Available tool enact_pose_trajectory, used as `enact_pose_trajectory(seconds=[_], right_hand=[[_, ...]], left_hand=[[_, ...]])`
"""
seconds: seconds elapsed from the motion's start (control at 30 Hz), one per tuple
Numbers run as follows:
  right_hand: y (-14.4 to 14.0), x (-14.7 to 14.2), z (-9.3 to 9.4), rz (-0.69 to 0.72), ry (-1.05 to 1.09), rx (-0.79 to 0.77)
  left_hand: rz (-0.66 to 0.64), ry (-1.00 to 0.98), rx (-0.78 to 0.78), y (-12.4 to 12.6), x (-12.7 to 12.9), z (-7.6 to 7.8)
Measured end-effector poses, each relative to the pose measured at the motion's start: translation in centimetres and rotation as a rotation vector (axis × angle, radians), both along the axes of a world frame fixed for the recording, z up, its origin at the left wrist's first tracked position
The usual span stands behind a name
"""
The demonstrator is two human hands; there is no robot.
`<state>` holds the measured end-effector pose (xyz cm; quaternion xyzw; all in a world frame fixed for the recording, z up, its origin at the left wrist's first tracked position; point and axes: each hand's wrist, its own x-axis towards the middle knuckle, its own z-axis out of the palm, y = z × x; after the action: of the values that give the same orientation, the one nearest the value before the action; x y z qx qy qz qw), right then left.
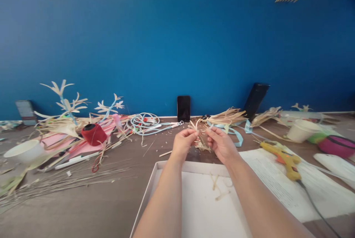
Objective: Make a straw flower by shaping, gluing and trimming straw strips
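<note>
My left hand (184,141) is pinched on a pale, straw-coloured strip (192,124), whose ends fan out above the fingertips. A short gap away, my right hand (221,142) is also closed in a pinch, with a small whitish bit at its fingertips that I cannot make out. Both hands are raised over the far edge of a shallow white box (205,212). Scraps of dried fibre (203,145) show behind and between them. Inside the box are a few thin fibre cuttings (222,195).
A yellow glue gun (283,158) rests on printed paper at right, its cord trailing forward. Left are white-petalled flowers (72,105), a red round object (94,134), a white cup (24,151) and thin wires (83,177). A phone (183,108) leans against the blue partition (172,46).
</note>
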<state>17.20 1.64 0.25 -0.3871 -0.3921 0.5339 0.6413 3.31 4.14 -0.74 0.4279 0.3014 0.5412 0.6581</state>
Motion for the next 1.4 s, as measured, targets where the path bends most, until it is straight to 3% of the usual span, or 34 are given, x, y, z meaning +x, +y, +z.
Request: enact_pose_trajectory(seconds=[0.33, 0.7, 1.07, 1.4], right_hand=[[-0.1, -0.3, 0.0, -0.106, -0.211, 0.04], [-0.7, -0.6, 0.7, 0.042, -0.346, 0.024], [0.3, -0.5, -1.4, 0.108, -0.158, 0.09], [0.3, -0.6, -0.9, 0.103, 0.097, 0.025]], left_hand=[[0.077, 0.169, 0.095, -0.4, 0.3, 0.5], [0.215, 0.244, 0.221, 0.0, 0.3, 0.2], [0.164, 0.292, 0.272, -0.2, 0.2, 0.2], [0.202, 0.432, 0.33, 0.2, 0.2, -0.2]])
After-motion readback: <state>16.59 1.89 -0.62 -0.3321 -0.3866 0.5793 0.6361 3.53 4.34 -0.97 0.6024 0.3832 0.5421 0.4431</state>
